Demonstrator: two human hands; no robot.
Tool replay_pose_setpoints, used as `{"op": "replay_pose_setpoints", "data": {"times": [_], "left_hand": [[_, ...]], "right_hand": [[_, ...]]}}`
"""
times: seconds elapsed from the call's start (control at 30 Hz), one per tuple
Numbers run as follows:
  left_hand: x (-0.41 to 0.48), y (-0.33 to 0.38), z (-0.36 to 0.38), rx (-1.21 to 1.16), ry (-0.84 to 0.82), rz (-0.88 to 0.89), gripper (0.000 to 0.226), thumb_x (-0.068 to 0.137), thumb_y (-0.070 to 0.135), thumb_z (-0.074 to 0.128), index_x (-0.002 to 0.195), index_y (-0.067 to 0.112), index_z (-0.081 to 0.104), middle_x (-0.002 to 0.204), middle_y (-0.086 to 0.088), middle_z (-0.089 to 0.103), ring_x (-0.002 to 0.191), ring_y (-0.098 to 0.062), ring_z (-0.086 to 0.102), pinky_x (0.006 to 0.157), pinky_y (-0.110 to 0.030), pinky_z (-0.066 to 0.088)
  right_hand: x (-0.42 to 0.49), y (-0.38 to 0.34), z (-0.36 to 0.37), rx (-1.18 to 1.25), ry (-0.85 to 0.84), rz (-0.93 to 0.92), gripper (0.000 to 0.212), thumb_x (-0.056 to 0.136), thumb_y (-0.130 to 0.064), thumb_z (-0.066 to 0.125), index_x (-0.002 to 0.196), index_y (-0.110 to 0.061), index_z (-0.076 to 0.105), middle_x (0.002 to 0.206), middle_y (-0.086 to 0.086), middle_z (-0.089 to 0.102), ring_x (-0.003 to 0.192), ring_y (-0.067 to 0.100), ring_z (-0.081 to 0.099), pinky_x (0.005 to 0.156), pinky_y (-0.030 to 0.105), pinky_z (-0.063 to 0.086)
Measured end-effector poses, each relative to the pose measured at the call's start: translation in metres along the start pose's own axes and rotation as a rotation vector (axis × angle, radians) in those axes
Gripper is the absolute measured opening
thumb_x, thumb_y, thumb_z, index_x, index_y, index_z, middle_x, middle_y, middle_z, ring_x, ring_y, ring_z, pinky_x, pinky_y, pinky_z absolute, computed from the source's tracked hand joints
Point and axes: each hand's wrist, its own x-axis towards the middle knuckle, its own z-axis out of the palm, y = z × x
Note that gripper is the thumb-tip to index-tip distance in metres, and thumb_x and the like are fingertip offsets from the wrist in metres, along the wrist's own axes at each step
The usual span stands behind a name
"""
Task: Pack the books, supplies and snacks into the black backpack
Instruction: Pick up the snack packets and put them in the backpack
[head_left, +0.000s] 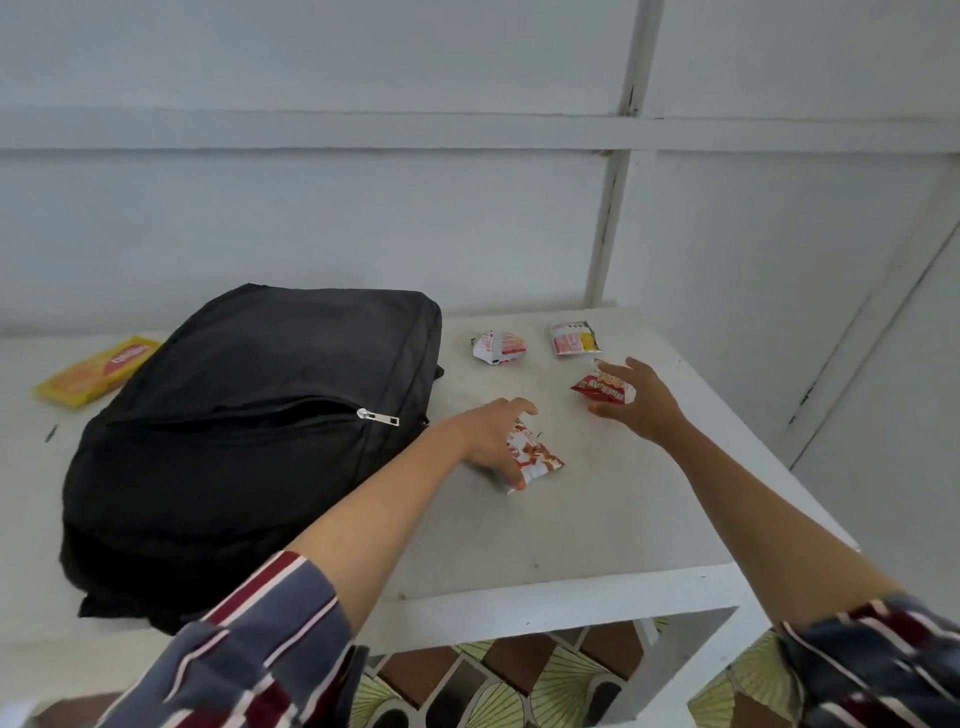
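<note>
Four small snack packets are on the white table (597, 525), all to the right of the black backpack (249, 431). The backpack lies flat, and its front pocket zipper (378, 417) looks pulled shut. The left hand (493, 441) is on a red-and-white packet (537, 460), at about 4 o'clock from the zipper pull. The fingers curl around the packet's left end, and the thumb is at the near side, so the hand holds it, while most of the packet sticks out to the right. The right hand (641, 402) is at about 2 o'clock from the left hand. Its fingers are spread wide around a red packet (602, 389), which lies just to the left of the palm; whether the fingers already press it, I cannot tell. Two more packets, a white-red one (497, 347) and a red-yellow one (574, 338), lie at 12 o'clock from the hands, apart from them. One yellow pack (96, 370) lies at 10 o'clock from the backpack.
</note>
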Motion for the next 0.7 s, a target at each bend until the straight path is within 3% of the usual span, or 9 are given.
{"op": "replay_pose_setpoints", "data": {"times": [0.17,0.33,0.5,0.6,0.7], "left_hand": [[0.015,0.0,-0.002,0.009,0.004,0.003,0.092,0.068,0.022,0.079,0.142,0.022,0.025,0.141,-0.003,0.033,0.126,-0.021,0.038,0.103,-0.035,0.038],[0.024,-0.001,-0.003,0.049,-0.005,0.009,0.084,0.07,0.023,0.076,0.141,0.019,0.031,0.142,-0.001,0.034,0.128,-0.019,0.037,0.106,-0.035,0.035],[0.021,-0.001,-0.009,0.045,0.013,0.022,0.072,0.074,0.02,0.073,0.138,0.018,0.039,0.141,-0.001,0.037,0.128,-0.018,0.036,0.103,-0.028,0.032],[0.012,0.005,-0.021,0.016,0.094,0.044,0.071,0.073,0.018,0.073,0.137,0.016,0.041,0.138,-0.002,0.04,0.125,-0.018,0.039,0.095,-0.023,0.034],[-0.006,0.009,-0.05,-0.027,0.185,0.077,0.071,0.073,0.016,0.073,0.136,0.015,0.041,0.135,-0.002,0.041,0.121,-0.018,0.041,0.089,-0.022,0.033]], "right_hand": [[0.011,0.009,0.003,-0.042,-0.041,-0.014,0.065,0.077,-0.027,0.074,0.136,-0.026,0.046,0.149,0.011,0.028,0.134,0.027,0.033,0.108,0.035,0.026],[0.013,0.016,0.007,-0.111,0.013,-0.05,0.047,0.083,-0.014,0.067,0.128,-0.023,0.055,0.14,0.012,0.041,0.125,0.028,0.043,0.102,0.034,0.033],[0.007,0.008,0.008,0.015,0.068,-0.076,0.042,0.082,-0.007,0.067,0.122,-0.015,0.061,0.13,0.014,0.052,0.119,0.029,0.048,0.1,0.032,0.035],[0.001,-0.01,0.004,0.129,0.069,-0.143,0.042,0.08,-0.002,0.068,0.12,-0.011,0.062,0.126,0.015,0.057,0.114,0.03,0.054,0.099,0.038,0.044],[-0.002,-0.037,-0.002,0.217,0.028,-0.191,0.043,0.079,0.002,0.067,0.12,-0.011,0.062,0.126,0.012,0.057,0.108,0.029,0.058,0.088,0.028,0.047]]}}
